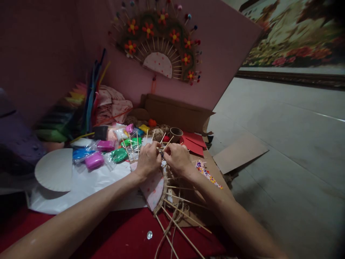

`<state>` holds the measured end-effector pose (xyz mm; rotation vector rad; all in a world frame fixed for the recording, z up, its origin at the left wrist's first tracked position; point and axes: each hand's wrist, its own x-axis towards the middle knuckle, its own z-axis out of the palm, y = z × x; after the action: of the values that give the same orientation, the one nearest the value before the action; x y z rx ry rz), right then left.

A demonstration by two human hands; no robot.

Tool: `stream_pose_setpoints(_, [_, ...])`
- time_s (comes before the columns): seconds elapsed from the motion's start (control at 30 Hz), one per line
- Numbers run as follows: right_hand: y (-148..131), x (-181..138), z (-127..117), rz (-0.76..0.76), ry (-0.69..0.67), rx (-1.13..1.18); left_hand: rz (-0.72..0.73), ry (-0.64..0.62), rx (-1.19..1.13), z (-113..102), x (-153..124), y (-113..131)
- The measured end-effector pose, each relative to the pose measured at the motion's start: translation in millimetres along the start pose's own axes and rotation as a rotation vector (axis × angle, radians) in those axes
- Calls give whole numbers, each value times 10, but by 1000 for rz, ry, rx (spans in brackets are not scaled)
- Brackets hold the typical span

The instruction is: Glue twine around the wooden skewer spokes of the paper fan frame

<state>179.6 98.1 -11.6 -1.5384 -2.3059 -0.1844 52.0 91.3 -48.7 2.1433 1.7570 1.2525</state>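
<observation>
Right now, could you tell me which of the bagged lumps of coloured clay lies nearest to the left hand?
The green lump, in its clear bag just left of the left hand. The magenta lump and the blue lump lie farther left, towards the white paper plate.

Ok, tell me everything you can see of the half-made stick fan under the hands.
The half-made stick fan lies flat on the cardboard. It has a pale pink dotted half-round centre edged with brown twine, and thin wooden skewers radiating outward, some pointing toward the camera. Loose twine trails off its near edge. The left hand and right hand rest on its far side, fingertips pinched together there.
</observation>
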Motion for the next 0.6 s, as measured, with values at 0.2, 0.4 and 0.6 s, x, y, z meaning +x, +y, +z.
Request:
stream_pose_setpoints(0.2, [-4,-28,-27,-25,1,-6,-8,-3,1,-6,0,7])
stream_pose_setpoints(0.4, [-11,-14,-45,-31,0,-6,-6,-4,-7,2,-3,-2])
stream_pose_setpoints(0.6, [211,-112,-245,118,204,275,-29,13,-9,-22,22,-15])
